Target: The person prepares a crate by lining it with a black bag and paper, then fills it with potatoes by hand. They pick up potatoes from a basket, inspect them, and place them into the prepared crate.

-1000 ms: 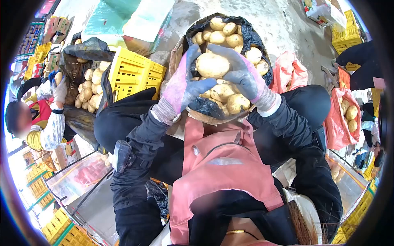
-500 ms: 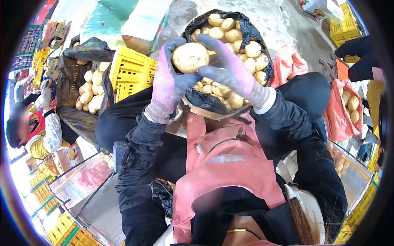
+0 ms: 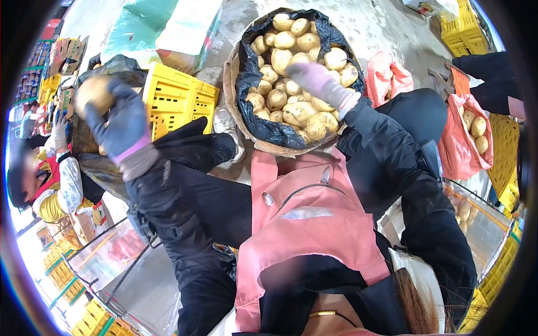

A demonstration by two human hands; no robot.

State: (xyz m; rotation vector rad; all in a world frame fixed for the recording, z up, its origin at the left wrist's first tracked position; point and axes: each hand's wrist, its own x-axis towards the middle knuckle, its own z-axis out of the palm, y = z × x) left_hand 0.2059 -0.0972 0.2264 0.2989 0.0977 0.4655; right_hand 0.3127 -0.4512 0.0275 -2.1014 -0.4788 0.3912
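A large pale potato (image 3: 94,96) is gripped in my gloved left hand (image 3: 124,120), raised over the dark-lined container (image 3: 84,134) at the left. That hand and the potato hide most of what lies in the container. My gloved right hand (image 3: 322,87) reaches over the round carton (image 3: 231,95), its fingers pointing down at the potatoes (image 3: 300,113) heaped there. Blur and the viewing angle keep me from telling whether those fingers grip one. Black plastic (image 3: 252,126) lines the carton, which stands in front of my pink apron (image 3: 308,235).
Between the two containers stands a yellow plastic crate (image 3: 176,98). Pink sacks (image 3: 468,134) of potatoes are at the right. Another person (image 3: 56,173) sits at the far left. A teal-and-white wrapped box (image 3: 185,28) lies beyond the crate.
Both hands were together at the large potato over the carton. My left hand has carried it left to the dark-lined container, while my right hand has let go and lowered toward the heaped potatoes.
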